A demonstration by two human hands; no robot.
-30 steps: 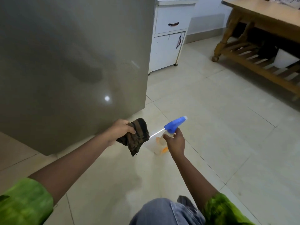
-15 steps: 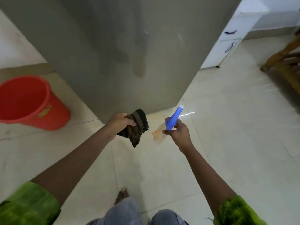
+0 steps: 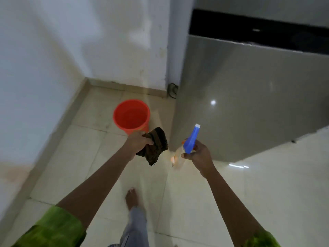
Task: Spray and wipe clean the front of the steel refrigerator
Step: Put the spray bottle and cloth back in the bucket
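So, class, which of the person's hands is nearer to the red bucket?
Left. The left hand, gripping the dark cloth, is just this side of the red bucket; the right hand, holding the spray bottle, is further right, beside the refrigerator.

I have a single view, worn on the head: a wide-angle lens tilted steeply down at the floor (image 3: 267, 193), from what seems standing height, refrigerator (image 3: 249, 104) close at right, wall (image 3: 53, 50) at left.

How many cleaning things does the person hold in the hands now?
2. A dark cloth in the left hand; a spray bottle in the right hand, near the refrigerator.
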